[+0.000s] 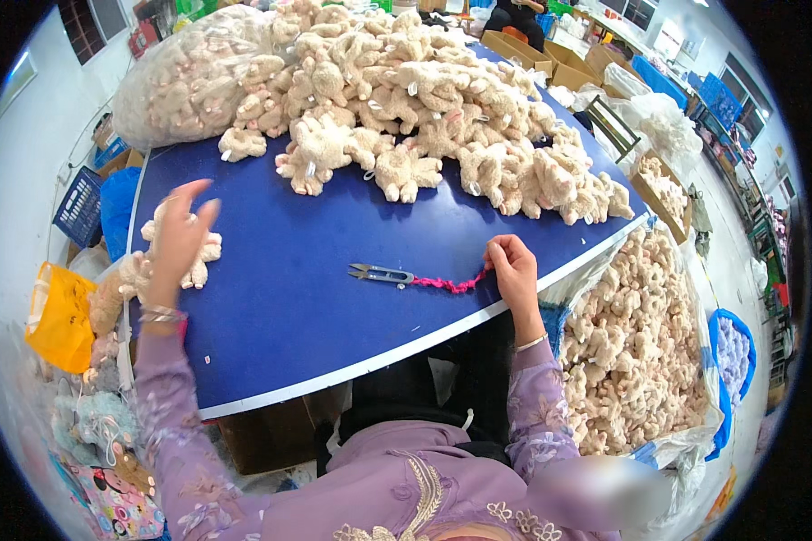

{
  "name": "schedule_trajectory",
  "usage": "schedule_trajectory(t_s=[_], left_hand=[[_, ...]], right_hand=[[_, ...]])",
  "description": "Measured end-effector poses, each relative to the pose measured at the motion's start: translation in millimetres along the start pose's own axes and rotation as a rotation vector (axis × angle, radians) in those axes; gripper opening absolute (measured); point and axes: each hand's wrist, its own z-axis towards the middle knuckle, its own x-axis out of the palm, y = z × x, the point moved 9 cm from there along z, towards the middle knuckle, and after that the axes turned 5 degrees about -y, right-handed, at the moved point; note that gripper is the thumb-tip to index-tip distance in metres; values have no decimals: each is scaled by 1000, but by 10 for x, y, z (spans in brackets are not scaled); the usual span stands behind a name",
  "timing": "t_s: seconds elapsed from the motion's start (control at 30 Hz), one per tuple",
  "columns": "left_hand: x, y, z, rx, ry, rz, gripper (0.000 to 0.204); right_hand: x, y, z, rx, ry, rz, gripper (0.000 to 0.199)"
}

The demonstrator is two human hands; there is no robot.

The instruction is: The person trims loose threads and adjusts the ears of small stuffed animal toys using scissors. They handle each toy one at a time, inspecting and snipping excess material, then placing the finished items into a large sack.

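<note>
On the blue table lies a pair of thread snips with grey handles, its blades toward the left. A twisted pink cord runs from its handle end to my right hand, whose finger and thumb are pinched at the cord's far end. My left hand is raised over the table's left side, fingers apart and holding nothing. Just beside and partly behind it sits a cream plush toy, partly hidden by the hand. More cream plush hangs at the left table edge.
A large heap of cream plush toys covers the far table, beside a filled clear plastic bag. An open sack of plush pieces stands right of the table. Left are a yellow bag and a blue crate. Another person sits far back.
</note>
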Motion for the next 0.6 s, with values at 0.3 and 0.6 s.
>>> schedule_trajectory(t_s=[0.3, 0.6], left_hand=[[2094, -326, 562, 76, 277, -4, 57], [1580, -859, 519, 121, 262, -298, 30]], right_hand=[[30, 8, 17, 3, -5, -2, 10], [26, 21, -25, 29, 5, 11, 11]])
